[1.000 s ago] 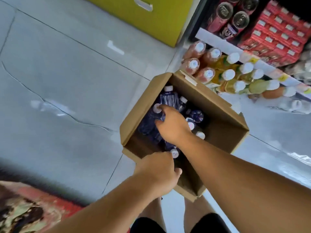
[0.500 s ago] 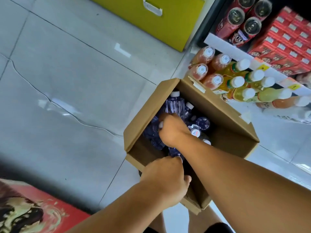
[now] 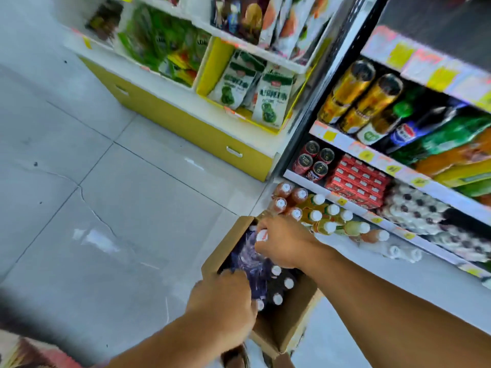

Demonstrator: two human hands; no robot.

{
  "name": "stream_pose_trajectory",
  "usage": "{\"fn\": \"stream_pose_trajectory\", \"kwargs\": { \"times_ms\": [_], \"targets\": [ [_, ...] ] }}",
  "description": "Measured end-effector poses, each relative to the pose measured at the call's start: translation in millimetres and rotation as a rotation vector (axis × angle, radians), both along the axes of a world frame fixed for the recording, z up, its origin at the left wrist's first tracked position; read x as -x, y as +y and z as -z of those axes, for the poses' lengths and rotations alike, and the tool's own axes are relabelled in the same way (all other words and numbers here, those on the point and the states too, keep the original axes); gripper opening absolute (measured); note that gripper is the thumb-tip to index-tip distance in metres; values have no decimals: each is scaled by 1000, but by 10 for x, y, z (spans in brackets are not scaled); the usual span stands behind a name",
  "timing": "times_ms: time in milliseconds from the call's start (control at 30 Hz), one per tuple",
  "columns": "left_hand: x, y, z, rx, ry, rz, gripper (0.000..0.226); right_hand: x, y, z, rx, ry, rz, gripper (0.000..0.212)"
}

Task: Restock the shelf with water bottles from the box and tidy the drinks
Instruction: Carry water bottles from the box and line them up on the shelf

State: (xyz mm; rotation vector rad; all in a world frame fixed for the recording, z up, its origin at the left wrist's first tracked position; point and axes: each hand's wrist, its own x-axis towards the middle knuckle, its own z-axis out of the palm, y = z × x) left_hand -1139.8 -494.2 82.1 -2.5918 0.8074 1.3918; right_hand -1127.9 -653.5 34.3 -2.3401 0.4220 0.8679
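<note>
Two hands [image 3: 281,244] [image 3: 223,301], crinkly bottles [image 3: 249,261], cardboard box [image 3: 289,322]

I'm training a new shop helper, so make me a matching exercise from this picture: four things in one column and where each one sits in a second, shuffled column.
Things:
1. water bottles
2. gold cans
3. red cartons
4. green-and-white snack bags

Places:
A. in the yellow display stand
B. in the cardboard box under both hands
C. lying on their sides, on an upper shelf of the drinks rack
D. on the rack shelf just above the orange and yellow bottles

Pairs: 1-B, 2-C, 3-D, 4-A
</note>
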Motion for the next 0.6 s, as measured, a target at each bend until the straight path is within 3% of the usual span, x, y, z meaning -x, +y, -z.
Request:
{"fn": "stream_pose_trajectory", "kwargs": {
  "times_ms": [133, 267, 333, 433, 600],
  "targets": [
    [-287, -183, -876, 116, -208, -155, 58, -189, -236, -1226, 26, -91, -67, 12],
    [-556, -437, -1864, 321, -299, -255, 80, -319, -491, -2681, 78, -237, -118, 23],
    [-648, -574, -2415, 477, -270, -288, 78, -301, -587, -3477, 153, -332, -129, 26],
    [-709, -750, -3202, 761, -250, -284, 52, -181, -663, -4592, 212, -513, -53, 27],
    [-628, -964, -4554, 1127, -248, -227, 56, 187, -709, -6136, 376, -834, 122, 40]
  ]
}}
